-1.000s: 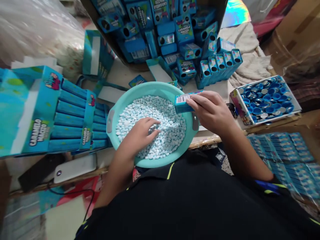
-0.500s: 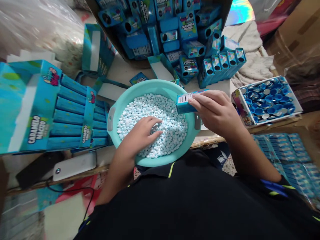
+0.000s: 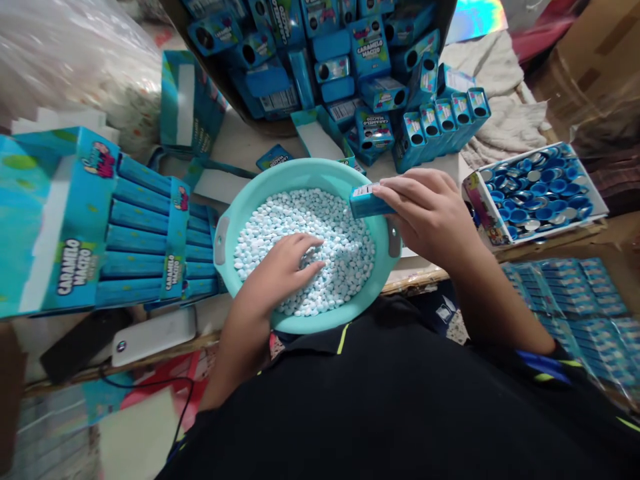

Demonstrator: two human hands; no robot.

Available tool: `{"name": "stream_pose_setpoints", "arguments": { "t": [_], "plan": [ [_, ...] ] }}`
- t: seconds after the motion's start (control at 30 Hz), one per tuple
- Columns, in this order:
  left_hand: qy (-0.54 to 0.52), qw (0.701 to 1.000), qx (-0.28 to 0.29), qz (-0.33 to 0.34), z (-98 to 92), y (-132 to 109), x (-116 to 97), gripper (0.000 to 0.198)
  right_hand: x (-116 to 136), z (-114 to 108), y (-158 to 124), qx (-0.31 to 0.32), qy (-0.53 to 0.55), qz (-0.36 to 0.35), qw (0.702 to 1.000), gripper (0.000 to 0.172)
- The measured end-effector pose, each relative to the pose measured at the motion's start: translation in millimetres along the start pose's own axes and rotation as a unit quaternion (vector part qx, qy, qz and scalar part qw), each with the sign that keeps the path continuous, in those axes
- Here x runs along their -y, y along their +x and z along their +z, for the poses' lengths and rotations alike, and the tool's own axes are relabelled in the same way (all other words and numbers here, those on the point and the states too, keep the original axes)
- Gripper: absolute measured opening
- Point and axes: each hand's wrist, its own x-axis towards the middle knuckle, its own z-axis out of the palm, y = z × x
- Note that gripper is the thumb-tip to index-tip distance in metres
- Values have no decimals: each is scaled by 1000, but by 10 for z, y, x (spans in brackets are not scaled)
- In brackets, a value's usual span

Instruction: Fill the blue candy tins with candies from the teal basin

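A turquoise basin [image 3: 300, 171] with grey handles holds a heap of small white and pale blue candies [image 3: 345, 260]. Resting on the candies, my left hand [image 3: 287, 267] has its thumb and fingers apart and nothing visible between them. My right hand [image 3: 430, 210] grips a small blue candy box [image 3: 370, 201], thumb and fingers around it, over the basin's right rim. The box lies roughly sideways, one end pointing left above the candies. My fingers cover its right part.
At the back, a large carton is filled with blue candy boxes [image 3: 370, 50]. Several stand in a row [image 3: 445, 127]. A tray of blue caps [image 3: 540, 190] sits at right. Display boxes [image 3: 75, 227] and a white phone-like device [image 3: 154, 337] are at left.
The candy box in my right hand has shifted slightly up and left, and turned a little so less of its printed white panel shows. My left hand stays on the candies.
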Motion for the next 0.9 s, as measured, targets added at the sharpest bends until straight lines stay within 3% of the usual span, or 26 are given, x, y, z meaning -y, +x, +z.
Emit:
{"name": "stream_pose_setpoints", "arguments": {
  "t": [0.13, 0.33, 0.5, 0.57, 0.7, 0.8, 0.9],
  "plan": [
    [2, 1000, 5, -10, 7, -1, 26, 52, -80, 100, -154, -74, 17, 13, 997, 44],
    [21, 999, 10, -31, 27, 33, 82, 69, -447, 533, -611, -217, 45, 162, 962, 46],
    [37, 999, 17, -23, 11, 73, 110, 65, -702, 851, -772, -247, 140, 204, 937, 41],
    [35, 999, 13, -19, 0, 90, 114, 61, -737, 853, -762, -244, 175, 207, 931, 55],
    [27, 999, 21, -39, -30, 117, 94, 59, -795, 749, -774, -157, 205, 244, 935, 93],
    [15, 998, 29, -51, -52, 124, 72, 58, -858, 710, -855, -143, 192, 270, 933, 100],
    [9, 998, 22, -50, -65, 125, 65, 53, -907, 728, -940, -207, 201, 262, 921, 90]
  ]
}}
